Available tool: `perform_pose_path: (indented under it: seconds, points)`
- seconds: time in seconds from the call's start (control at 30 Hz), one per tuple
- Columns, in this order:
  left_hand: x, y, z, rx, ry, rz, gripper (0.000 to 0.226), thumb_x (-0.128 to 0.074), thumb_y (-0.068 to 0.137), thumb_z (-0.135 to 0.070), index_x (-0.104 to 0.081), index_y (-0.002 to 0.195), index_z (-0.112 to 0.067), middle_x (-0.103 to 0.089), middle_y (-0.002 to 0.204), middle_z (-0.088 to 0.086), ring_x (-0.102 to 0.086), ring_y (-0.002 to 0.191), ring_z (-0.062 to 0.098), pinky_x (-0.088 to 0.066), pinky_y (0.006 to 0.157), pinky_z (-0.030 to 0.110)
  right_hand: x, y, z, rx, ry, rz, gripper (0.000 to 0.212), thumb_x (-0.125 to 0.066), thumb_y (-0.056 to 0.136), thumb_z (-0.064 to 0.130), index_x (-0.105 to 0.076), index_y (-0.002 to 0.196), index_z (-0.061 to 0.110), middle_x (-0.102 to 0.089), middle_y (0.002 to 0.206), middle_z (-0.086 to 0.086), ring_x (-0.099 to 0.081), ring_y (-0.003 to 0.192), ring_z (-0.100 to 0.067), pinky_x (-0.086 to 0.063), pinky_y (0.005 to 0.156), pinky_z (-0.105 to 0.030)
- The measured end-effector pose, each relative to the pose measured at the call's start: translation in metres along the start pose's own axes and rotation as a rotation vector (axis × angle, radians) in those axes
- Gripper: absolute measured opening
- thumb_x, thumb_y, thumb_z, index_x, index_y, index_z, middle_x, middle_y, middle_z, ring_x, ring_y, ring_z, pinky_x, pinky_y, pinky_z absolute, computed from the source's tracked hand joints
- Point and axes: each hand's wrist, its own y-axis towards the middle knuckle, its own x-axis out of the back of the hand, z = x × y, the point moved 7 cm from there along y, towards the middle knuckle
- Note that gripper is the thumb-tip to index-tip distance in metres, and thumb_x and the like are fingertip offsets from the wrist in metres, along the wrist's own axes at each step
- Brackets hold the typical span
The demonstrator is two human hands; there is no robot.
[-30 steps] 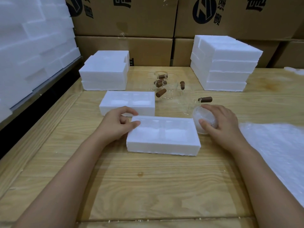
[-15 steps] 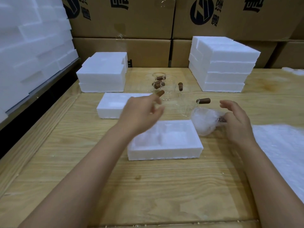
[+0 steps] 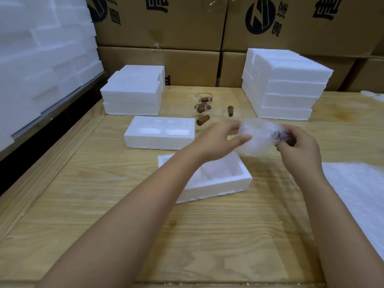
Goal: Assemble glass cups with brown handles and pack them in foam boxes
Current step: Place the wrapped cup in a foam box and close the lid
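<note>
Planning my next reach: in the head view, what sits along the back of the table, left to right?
Along the back: low foam box stack → loose glass cups with brown handles → tall foam box stack.

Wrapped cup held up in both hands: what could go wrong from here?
1. The wrapped glass cup is held in the air by the left hand and right hand; a slip could drop it onto the open foam box rim.
2. Loose glass cups stand just behind the hands; a stray move might knock them.
</note>
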Motion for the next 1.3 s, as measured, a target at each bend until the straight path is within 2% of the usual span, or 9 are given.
perform_pose_path:
  seconds: [0.13, 0.17, 0.2, 0.23, 0.33, 0.67, 0.8, 1.17, 1.3]
  points:
    - [0.051, -0.014, 0.001, -0.056, -0.14, -0.22, 0.048, -0.058, 0.094, -0.039, -0.048, 0.138, -0.024, -0.066, 0.079, -0.019, -0.059, 0.084, -0.006, -0.041, 0.07, 0.01, -0.019, -0.001, 0.038, 0.089, 0.163, 0.102, 0.041, -0.051, 0.086, 0.001, -0.061, 0.108, 0.034, -0.064, 0.086, 0.01, -0.061, 0.077, -0.01, -0.047, 0.07, -0.021]
    - [0.062, -0.019, 0.004, -0.065, -0.157, -0.248, 0.046, -0.057, 0.095, -0.038, -0.048, 0.138, -0.026, -0.061, 0.062, -0.014, -0.036, 0.064, 0.001, -0.042, 0.064, 0.011, -0.028, -0.002, 0.046, 0.101, 0.205, 0.158, 0.039, -0.051, 0.088, 0.001, -0.06, 0.106, 0.034, -0.063, 0.083, 0.009, -0.061, 0.07, -0.006, -0.047, 0.066, -0.019]
    - [0.071, -0.024, 0.009, -0.064, -0.169, -0.269, 0.042, -0.055, 0.096, -0.037, -0.049, 0.137, -0.029, -0.059, 0.058, -0.009, -0.016, 0.079, 0.001, -0.043, 0.064, 0.015, -0.037, -0.004, 0.053, 0.105, 0.245, 0.212, 0.036, -0.051, 0.09, 0.002, -0.06, 0.105, 0.034, -0.062, 0.079, 0.009, -0.059, 0.063, -0.002, -0.046, 0.061, -0.015]
    - [0.078, -0.03, 0.015, -0.052, -0.187, -0.286, 0.038, -0.055, 0.096, -0.037, -0.052, 0.134, -0.03, -0.058, 0.058, -0.008, -0.034, 0.059, -0.008, -0.045, 0.067, 0.014, -0.046, -0.005, 0.06, 0.102, 0.281, 0.257, 0.034, -0.052, 0.092, 0.003, -0.059, 0.104, 0.034, -0.06, 0.078, 0.008, -0.056, 0.058, 0.001, -0.044, 0.057, -0.013]
    - [0.089, -0.047, 0.034, 0.027, -0.268, -0.348, 0.036, -0.057, 0.092, -0.044, -0.064, 0.122, -0.026, -0.07, 0.084, -0.003, -0.065, 0.079, 0.01, -0.054, 0.085, 0.034, -0.069, -0.011, 0.071, 0.083, 0.377, 0.367, 0.029, -0.051, 0.095, 0.004, -0.059, 0.103, 0.03, -0.06, 0.08, 0.006, -0.055, 0.057, 0.003, -0.04, 0.055, -0.008]
    - [0.074, -0.069, 0.054, 0.041, -0.491, -0.465, 0.023, -0.046, 0.101, -0.017, -0.069, 0.103, -0.021, -0.065, 0.079, 0.005, -0.06, 0.065, 0.009, -0.05, 0.066, 0.017, -0.09, -0.028, 0.044, -0.067, 0.462, 0.453, 0.022, -0.05, 0.098, 0.024, -0.063, 0.083, 0.015, -0.054, 0.058, 0.003, -0.064, 0.059, -0.015, -0.049, 0.067, -0.016]
    - [0.07, -0.064, 0.05, 0.005, -0.471, -0.43, 0.033, -0.044, 0.098, -0.003, -0.07, 0.097, -0.024, -0.067, 0.07, -0.006, -0.06, 0.062, 0.006, -0.049, 0.067, 0.017, -0.086, -0.029, 0.033, -0.103, 0.475, 0.451, 0.025, -0.052, 0.096, 0.031, -0.062, 0.081, 0.014, -0.051, 0.055, 0.003, -0.058, 0.055, -0.016, -0.046, 0.08, -0.037]
    - [0.073, -0.061, 0.045, -0.006, -0.468, -0.389, 0.021, -0.047, 0.096, -0.042, -0.065, 0.106, -0.04, -0.07, 0.097, -0.015, -0.062, 0.093, 0.003, -0.046, 0.079, 0.014, -0.078, -0.033, 0.046, 0.006, 0.547, 0.4, 0.016, -0.055, 0.094, 0.024, -0.064, 0.083, 0.016, -0.054, 0.058, 0.008, -0.05, 0.061, -0.006, -0.042, 0.071, -0.02]
    - [0.078, -0.066, 0.044, -0.02, -0.496, -0.318, 0.053, -0.07, 0.068, -0.05, -0.06, 0.119, -0.038, -0.068, 0.091, -0.011, -0.063, 0.084, 0.002, -0.048, 0.077, 0.016, -0.073, -0.031, 0.051, 0.092, 0.601, 0.379, 0.008, -0.056, 0.092, 0.013, -0.064, 0.091, 0.015, -0.062, 0.064, 0.012, -0.055, 0.064, -0.002, -0.045, 0.066, -0.012]
